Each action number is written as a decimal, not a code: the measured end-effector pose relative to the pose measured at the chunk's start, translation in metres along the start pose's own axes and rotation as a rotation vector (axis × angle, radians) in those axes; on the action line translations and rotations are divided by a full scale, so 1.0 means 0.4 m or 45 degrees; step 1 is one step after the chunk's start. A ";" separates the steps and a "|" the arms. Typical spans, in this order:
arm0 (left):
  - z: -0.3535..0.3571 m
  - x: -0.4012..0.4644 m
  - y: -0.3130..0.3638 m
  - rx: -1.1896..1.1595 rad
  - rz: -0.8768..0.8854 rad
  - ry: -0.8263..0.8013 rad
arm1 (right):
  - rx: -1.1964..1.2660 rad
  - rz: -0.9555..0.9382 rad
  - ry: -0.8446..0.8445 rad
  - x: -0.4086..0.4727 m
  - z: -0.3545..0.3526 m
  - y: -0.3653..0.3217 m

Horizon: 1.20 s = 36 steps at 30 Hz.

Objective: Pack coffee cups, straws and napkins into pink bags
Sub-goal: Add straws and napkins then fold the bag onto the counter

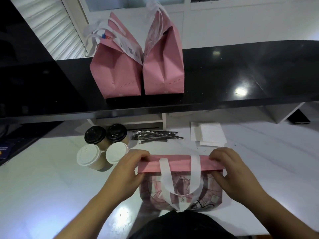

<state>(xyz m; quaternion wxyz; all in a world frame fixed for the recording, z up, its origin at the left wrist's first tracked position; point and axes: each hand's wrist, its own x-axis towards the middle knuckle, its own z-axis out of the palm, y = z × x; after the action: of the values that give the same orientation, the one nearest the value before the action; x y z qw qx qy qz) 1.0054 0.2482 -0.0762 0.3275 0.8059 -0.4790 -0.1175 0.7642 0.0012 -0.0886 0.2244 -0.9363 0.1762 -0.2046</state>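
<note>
A pink bag (179, 187) with white handles stands on the white table in front of me, its top folded over into a pink flap (179, 163). My left hand (127, 169) pinches the flap's left end and my right hand (231, 169) pinches its right end. Two black-lidded coffee cups (105, 134) and two white-lidded cups (103, 155) stand left of the bag. Wrapped straws (155, 135) lie in a pile behind it. White napkins (208, 134) lie to the right of the straws.
Two closed pink bags (138, 69) stand side by side on the raised black counter (241, 75) beyond the table. A dark object (6, 149) lies at the table's far left edge. The white table (51, 187) extends to both sides.
</note>
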 end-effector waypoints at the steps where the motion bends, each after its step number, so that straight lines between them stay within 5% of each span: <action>1: 0.004 -0.002 -0.002 0.034 0.042 0.003 | -0.062 -0.068 0.009 -0.004 0.003 0.006; 5: 0.009 -0.007 -0.009 0.104 0.163 -0.046 | -0.163 -0.253 0.043 -0.020 0.007 0.021; 13: -0.006 -0.013 -0.013 0.083 0.165 -0.104 | -0.119 -0.204 0.078 -0.040 0.009 0.014; 26: -0.004 0.017 0.032 0.426 0.258 -0.166 | -0.263 -0.182 -0.198 0.014 -0.029 -0.037; 32: 0.013 0.018 0.056 0.217 0.037 -0.079 | -0.285 -0.242 -0.285 0.048 -0.028 -0.066; 36: 0.008 0.024 0.061 0.304 0.187 -0.156 | -0.317 -0.153 -0.321 0.063 -0.038 -0.079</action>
<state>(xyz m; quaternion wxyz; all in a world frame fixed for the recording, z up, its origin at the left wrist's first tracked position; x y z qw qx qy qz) 0.9919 0.2308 -0.0619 0.2070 0.7933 -0.5663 -0.0845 0.7863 0.0118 -0.0528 0.1144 -0.9840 0.1143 -0.0754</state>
